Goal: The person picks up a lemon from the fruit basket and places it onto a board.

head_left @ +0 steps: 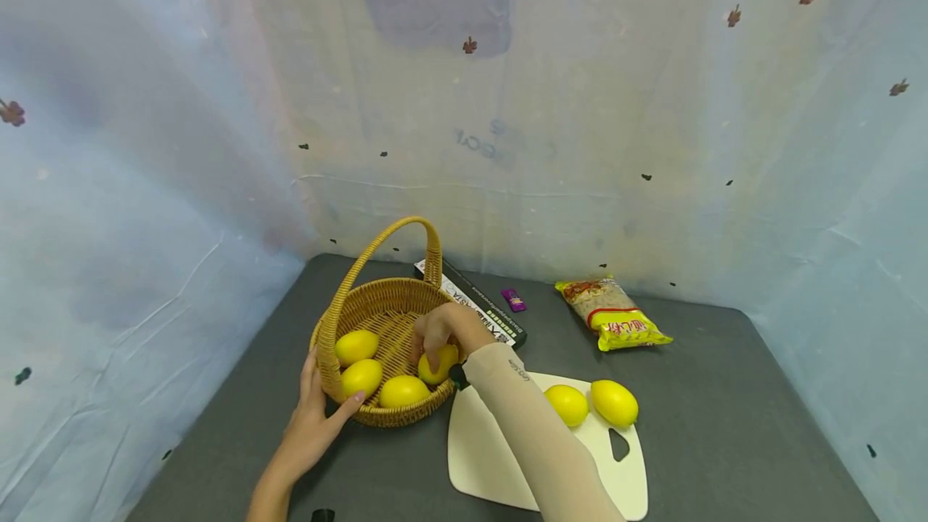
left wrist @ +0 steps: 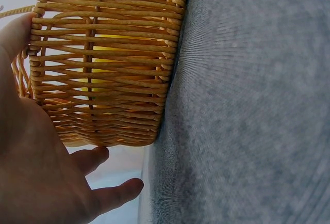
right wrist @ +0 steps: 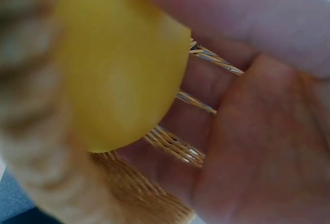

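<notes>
A wicker basket (head_left: 391, 419) with an arched handle stands on the grey table, with three yellow lemons (head_left: 403, 391) lying loose inside. My right hand (head_left: 444, 333) reaches in over the right side and grips another lemon (head_left: 439, 366). Up close in the right wrist view, the thumb presses on this lemon (right wrist: 121, 74) just inside the blurred rim. At the basket's left side, my left hand (head_left: 313, 425) holds the rim, its thumb over the edge. The left wrist view shows that hand (left wrist: 41, 167) against the woven wall, two fingers extending past it.
Two more lemons (head_left: 615, 403) rest on a white cutting board (head_left: 482, 457), right of the basket and partly under my right forearm. Behind stand a black-and-white box (head_left: 474, 296), a small purple packet (head_left: 514, 300) and a yellow food bag (head_left: 612, 314). A curtain (head_left: 544, 208) hangs at the table's back.
</notes>
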{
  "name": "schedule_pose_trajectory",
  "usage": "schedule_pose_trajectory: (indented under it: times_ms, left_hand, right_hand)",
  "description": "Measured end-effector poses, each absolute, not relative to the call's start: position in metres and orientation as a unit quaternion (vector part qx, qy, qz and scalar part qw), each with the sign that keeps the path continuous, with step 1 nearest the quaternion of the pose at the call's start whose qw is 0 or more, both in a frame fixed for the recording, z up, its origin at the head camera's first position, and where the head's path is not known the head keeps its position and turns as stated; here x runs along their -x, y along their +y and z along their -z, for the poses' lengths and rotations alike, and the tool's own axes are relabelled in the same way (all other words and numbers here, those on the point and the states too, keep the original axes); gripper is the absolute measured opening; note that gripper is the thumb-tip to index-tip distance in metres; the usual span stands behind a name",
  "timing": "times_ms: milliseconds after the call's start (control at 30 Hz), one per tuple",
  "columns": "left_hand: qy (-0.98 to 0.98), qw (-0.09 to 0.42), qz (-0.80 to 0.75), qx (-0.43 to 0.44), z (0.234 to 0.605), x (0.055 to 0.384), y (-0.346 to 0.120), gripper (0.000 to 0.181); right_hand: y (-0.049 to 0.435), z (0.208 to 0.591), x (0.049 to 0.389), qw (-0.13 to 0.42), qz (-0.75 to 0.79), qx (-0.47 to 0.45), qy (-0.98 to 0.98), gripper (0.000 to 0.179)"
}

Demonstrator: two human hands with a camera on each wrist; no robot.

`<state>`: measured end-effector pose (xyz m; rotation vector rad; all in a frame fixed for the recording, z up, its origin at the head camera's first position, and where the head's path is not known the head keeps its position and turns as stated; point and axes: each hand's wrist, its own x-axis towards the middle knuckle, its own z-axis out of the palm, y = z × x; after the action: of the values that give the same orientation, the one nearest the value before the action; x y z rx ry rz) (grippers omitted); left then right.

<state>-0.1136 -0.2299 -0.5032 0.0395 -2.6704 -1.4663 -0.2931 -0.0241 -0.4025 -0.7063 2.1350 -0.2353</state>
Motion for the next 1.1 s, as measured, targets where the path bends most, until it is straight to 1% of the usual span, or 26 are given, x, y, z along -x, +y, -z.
schedule_pose_trajectory:
  times_ms: [133,367,767,867,967,1000,1100]
  left_hand:
    - [-0.879,0.058,0.473,-0.010,0.504,0.114,-0.230,0.094]
    - [-0.878,0.057,0.474,-0.011,0.505,0.113,-0.229,0.093]
    - [-0.879,0.056,0.474,-0.002,0.508,0.113,-0.233,0.091]
    - [-0.877,0.057,0.478,0.002,0.508,0.113,-0.232,0.092]
    - [-0.876,0.055,0.479,0.003,0.507,0.114,-0.232,0.093]
    - [-0.876,0.055,0.479,0.003,0.507,0.114,-0.232,0.093]
    - [-0.875,0.050,0.481,-0.001,0.507,0.114,-0.232,0.093]
  right_hand:
    - [-0.026,0.402,0.294,0.421,0.068,0.287,0.858,0.034]
    - [-0.028,0.401,0.293,0.404,0.017,0.314,0.859,0.034]
    - [-0.019,0.392,0.287,0.439,0.105,0.299,0.841,0.038]
    - [-0.013,0.389,0.288,0.419,0.098,0.352,0.831,0.039]
    - [-0.007,0.385,0.289,0.382,0.091,0.407,0.825,0.041]
    - [-0.005,0.383,0.289,0.369,0.091,0.419,0.825,0.042]
    - [0.002,0.379,0.289,0.356,0.118,0.425,0.824,0.044]
